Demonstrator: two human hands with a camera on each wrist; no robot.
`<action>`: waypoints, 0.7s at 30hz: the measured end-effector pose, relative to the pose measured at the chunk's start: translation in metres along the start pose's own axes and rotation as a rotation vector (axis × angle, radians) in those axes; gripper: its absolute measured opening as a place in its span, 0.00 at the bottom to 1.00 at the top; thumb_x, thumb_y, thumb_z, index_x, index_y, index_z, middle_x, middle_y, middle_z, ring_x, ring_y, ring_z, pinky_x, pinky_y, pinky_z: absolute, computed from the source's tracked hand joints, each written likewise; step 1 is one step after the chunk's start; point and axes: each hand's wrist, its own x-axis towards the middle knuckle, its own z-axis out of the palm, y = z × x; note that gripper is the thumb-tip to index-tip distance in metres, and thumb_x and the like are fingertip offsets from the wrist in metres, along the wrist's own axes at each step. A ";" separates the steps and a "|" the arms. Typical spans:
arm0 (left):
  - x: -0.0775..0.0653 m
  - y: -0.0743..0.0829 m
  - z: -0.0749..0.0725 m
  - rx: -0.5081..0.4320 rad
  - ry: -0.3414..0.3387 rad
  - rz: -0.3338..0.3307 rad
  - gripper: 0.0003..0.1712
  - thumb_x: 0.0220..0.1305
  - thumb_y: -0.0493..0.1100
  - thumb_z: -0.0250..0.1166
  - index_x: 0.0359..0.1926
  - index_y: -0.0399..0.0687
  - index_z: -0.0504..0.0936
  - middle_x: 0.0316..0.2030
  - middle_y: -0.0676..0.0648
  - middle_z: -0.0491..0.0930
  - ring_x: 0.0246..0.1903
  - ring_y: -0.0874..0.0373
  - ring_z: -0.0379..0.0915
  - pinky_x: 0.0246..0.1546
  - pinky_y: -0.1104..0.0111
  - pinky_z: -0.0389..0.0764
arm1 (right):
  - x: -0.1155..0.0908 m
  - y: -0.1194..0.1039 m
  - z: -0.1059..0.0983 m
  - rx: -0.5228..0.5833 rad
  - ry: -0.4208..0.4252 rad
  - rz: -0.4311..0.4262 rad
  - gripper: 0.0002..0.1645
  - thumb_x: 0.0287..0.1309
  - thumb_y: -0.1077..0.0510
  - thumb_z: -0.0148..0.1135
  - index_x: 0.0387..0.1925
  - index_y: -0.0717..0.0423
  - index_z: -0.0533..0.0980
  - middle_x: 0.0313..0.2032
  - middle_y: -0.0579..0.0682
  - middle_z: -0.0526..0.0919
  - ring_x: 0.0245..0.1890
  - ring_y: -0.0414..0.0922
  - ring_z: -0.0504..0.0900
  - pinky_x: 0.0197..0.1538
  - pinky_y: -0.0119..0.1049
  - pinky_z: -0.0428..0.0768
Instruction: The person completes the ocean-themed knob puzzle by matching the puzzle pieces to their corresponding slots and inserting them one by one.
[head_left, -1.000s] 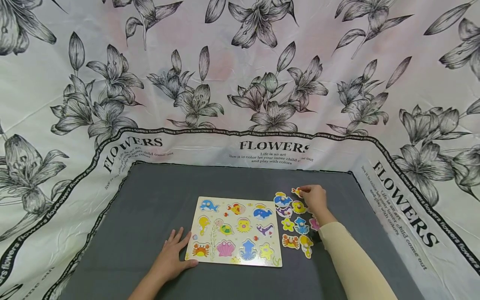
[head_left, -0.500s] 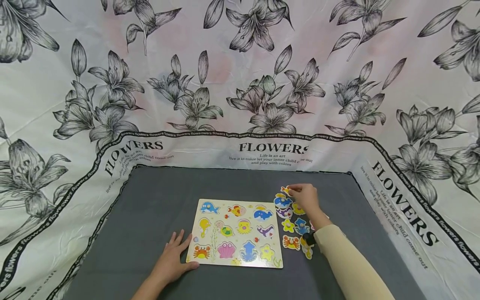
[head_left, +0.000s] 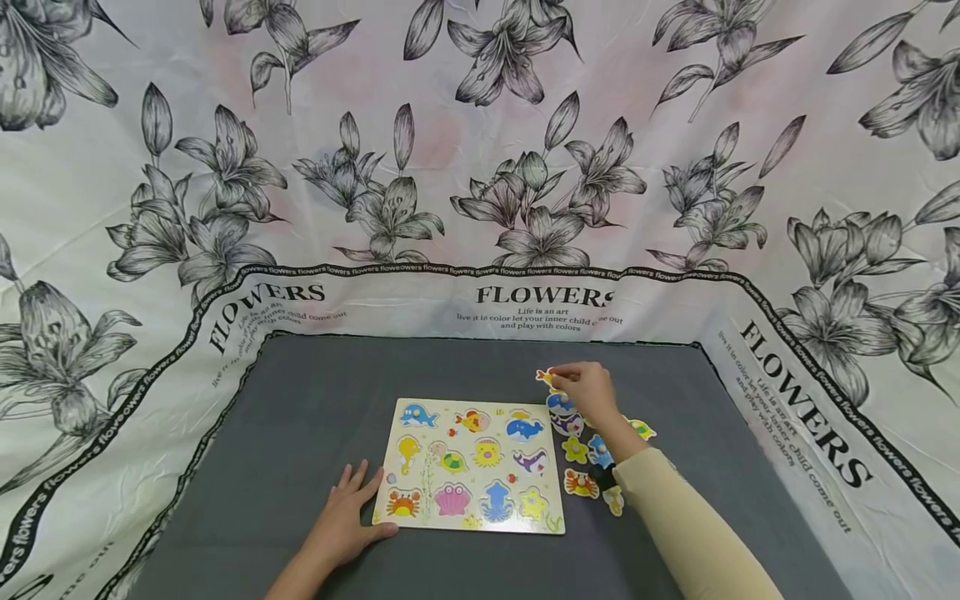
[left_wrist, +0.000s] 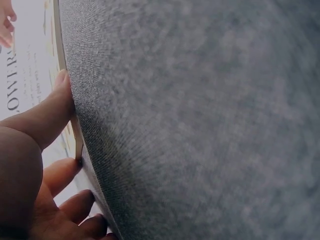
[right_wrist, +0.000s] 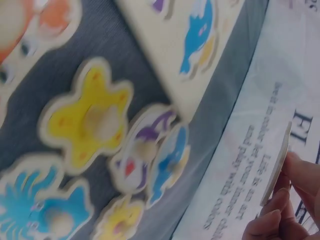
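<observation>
My right hand [head_left: 591, 392] pinches a red-and-yellow fish puzzle piece [head_left: 543, 377] beyond the top right corner of a cream sea-animal puzzle board [head_left: 547, 479]. In the right wrist view, the fish piece [right_wrist: 275, 172] appears edge-on between thumb and fingers. My left hand [head_left: 341, 518] rests with spread fingers at the board's lower left corner, thumb along the near edge and index finger by the left edge. The left wrist view shows that thumb [left_wrist: 57, 102] against the board's rim. Printed animals fill the board's shallow recesses.
Loose knobbed pieces lie right of the board: a blue whale [head_left: 559, 404], a purple whale [head_left: 567, 425], a yellow star [head_left: 575, 451], a blue squid [head_left: 599, 451], a crab [head_left: 581, 483], a seahorse [head_left: 614, 502] and a green turtle [head_left: 642, 429]. Flower-printed cloth [head_left: 405, 300] borders the grey tabletop [head_left: 322, 392].
My right hand has carried the fish piece leftward, from beyond the loose pieces toward the board's top right corner. The turtle piece has come into sight. My left hand stays at its corner.
</observation>
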 end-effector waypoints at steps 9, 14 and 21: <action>0.001 -0.001 0.002 0.000 -0.001 -0.013 0.60 0.43 0.63 0.81 0.75 0.46 0.67 0.77 0.32 0.54 0.77 0.29 0.39 0.71 0.33 0.49 | -0.003 -0.020 0.025 -0.018 0.005 -0.078 0.11 0.62 0.53 0.70 0.44 0.52 0.89 0.36 0.51 0.91 0.37 0.47 0.89 0.31 0.35 0.77; 0.001 -0.002 0.003 -0.004 0.001 -0.004 0.60 0.43 0.63 0.80 0.75 0.47 0.66 0.77 0.32 0.54 0.77 0.29 0.39 0.71 0.32 0.49 | -0.007 -0.030 0.039 0.005 -0.016 -0.103 0.10 0.62 0.53 0.71 0.43 0.50 0.89 0.35 0.48 0.91 0.36 0.44 0.88 0.33 0.35 0.78; 0.001 -0.002 0.002 -0.019 -0.002 0.007 0.60 0.44 0.63 0.80 0.75 0.46 0.66 0.77 0.32 0.52 0.77 0.29 0.37 0.71 0.32 0.48 | -0.010 -0.039 0.057 0.044 -0.060 -0.140 0.09 0.63 0.54 0.70 0.43 0.51 0.89 0.34 0.47 0.90 0.35 0.46 0.88 0.31 0.34 0.78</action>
